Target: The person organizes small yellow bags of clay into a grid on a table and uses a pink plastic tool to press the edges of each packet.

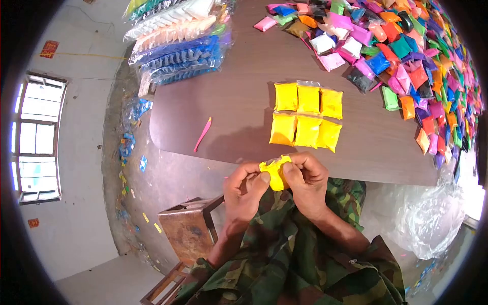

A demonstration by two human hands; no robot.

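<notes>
Between both hands, over my lap just off the table's front edge, is a small yellow packet (276, 179) with a crumpled top. My left hand (245, 189) pinches its left side between thumb and fingers. On the opposite side my right hand (307, 184) pinches it the same way, with the thumb pressed on its face. Straight ahead on the brown table (244, 109), flat yellow packets (308, 130) lie in two rows of three, edges overlapping. A pink plastic stick (203, 134) rests to their left.
A large heap of small coloured packets (401, 66) covers the table's right side. Stacked strips of clear-wrapped packets (178, 56) lie at the back left. A wooden stool (189, 231) stands at lower left, and a clear plastic bag (432, 218) hangs at right. Litter dots the floor.
</notes>
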